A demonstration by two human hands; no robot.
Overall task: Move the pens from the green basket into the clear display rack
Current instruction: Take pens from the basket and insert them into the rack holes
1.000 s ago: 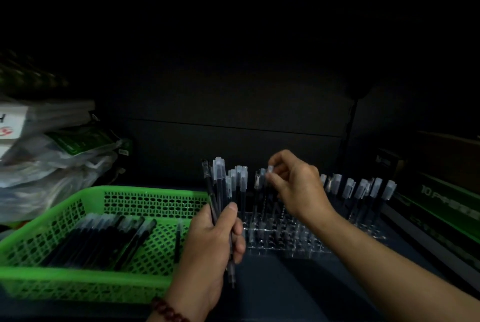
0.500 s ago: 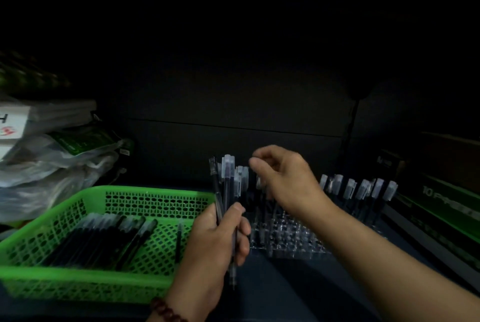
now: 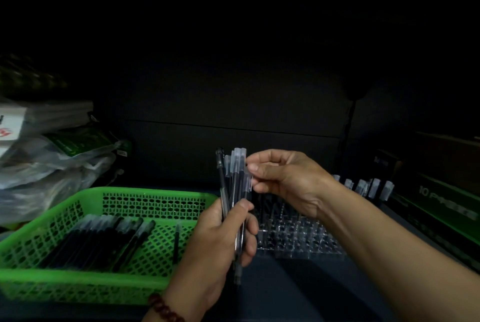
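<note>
Gripping a bundle of pens (image 3: 235, 184) upright, your left hand (image 3: 220, 238) is curling its fingers and thumb round the barrels, just in front of the clear display rack (image 3: 293, 238). Your right hand (image 3: 283, 181) is reaching across to the top of the bundle, its thumb and forefinger pinching the translucent cap of one pen there.

More loose pens (image 3: 104, 238) are lying side by side on the floor of the green basket (image 3: 78, 277) at your left, and a single pen (image 3: 176, 241) is lying apart from them, nearer the basket's right wall. A few capped pens (image 3: 371, 188) are standing in the rack's far right corner.

A dark box (image 3: 441, 205) with a green band is sitting to the right of the rack, showing "10 P" in pale letters; the rest is too blurred to read. Plastic-wrapped packages (image 3: 52, 166) are piling up behind the basket, and a white pack (image 3: 10, 132) among them is showing a red mark, possibly a logo. You are wearing a bead bracelet (image 3: 166, 308) on your left wrist.
</note>
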